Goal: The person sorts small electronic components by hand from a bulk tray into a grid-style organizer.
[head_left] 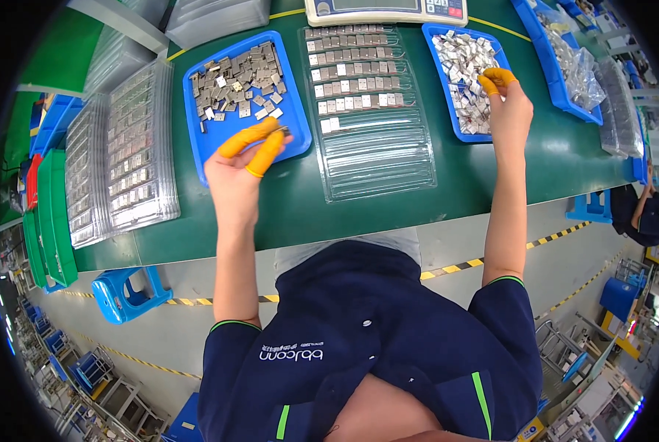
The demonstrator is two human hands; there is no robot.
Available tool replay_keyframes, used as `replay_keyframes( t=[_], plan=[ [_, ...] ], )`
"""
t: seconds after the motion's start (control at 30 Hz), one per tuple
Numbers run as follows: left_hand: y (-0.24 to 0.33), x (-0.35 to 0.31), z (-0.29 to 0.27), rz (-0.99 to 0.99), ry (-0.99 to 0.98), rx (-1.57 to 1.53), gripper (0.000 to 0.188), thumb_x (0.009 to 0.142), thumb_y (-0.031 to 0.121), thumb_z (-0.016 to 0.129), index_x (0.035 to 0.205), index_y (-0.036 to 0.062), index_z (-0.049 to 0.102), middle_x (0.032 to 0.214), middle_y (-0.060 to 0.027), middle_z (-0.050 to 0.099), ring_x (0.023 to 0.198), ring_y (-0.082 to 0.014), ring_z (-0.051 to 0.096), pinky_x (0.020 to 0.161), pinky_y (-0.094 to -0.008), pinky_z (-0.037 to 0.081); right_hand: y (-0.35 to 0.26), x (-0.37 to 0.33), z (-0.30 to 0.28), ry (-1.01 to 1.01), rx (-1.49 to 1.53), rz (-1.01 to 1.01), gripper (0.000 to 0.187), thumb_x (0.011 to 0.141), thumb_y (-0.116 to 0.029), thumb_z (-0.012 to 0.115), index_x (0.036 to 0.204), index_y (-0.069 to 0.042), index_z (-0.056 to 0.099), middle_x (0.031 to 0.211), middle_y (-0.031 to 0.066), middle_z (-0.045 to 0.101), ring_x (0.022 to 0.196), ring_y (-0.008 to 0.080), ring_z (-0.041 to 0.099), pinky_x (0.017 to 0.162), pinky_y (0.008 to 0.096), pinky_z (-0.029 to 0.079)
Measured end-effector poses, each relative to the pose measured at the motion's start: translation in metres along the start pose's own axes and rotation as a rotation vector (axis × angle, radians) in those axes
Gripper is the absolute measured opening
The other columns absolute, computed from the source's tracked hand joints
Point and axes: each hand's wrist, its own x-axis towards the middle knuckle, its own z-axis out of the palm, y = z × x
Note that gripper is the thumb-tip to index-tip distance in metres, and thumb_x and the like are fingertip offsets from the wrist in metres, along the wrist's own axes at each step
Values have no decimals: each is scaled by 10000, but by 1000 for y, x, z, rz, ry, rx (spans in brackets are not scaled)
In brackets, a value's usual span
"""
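My left hand [235,171], with yellow finger covers, is over the near right corner of a blue tray [291,103]. Its fingertips pinch a small metal piece [284,130]. Many flat grey metal pieces [230,81] lie in that tray. At the right, my right hand [509,110] reaches over a second blue tray [428,55] full of small white parts [466,70]. Its covered fingers are closed at the parts; what they hold is hidden. Between the trays lies a clear plastic slotted tray [377,166], its far rows filled with grey and white pieces.
A white scale [385,13] stands beyond the slotted tray. Filled clear trays [139,158] are stacked at the left, beside green bins [53,214]. A blue bin with plastic bags [565,74] is at the far right. Blue stools [129,293] stand below the green table [285,221].
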Motion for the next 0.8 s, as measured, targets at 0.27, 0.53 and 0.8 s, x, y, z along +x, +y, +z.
replay_keyframes(
  t=[0.27, 0.53, 0.8],
  plan=[
    [-6, -15, 48, -120, -78, -241, 263, 762, -8, 647, 1012, -73, 594, 907, -153, 639, 834, -235, 641, 724, -261, 526, -78, -53, -6, -442, 1126, 48, 198, 768, 5, 639, 966, 19, 637, 919, 82, 645, 752, 145, 633, 698, 240, 507],
    [-12, -23, 57, -143, -25, -335, 271, 776, -10, 634, 1032, -76, 577, 941, -158, 627, 831, -238, 640, 729, -266, 532, -104, -81, 0, -540, 1318, 179, 192, 725, 63, 656, 916, 63, 631, 962, 97, 629, 873, 166, 620, 799, 269, 506],
    [-18, -23, 58, -154, -15, -310, 266, 779, -3, 634, 1028, -77, 577, 933, -150, 627, 836, -241, 639, 731, -259, 529, -106, -86, 9, -467, 1337, 228, 259, 747, 72, 636, 999, 82, 575, 944, 147, 626, 870, 230, 631, 811, 325, 515]
  ],
)
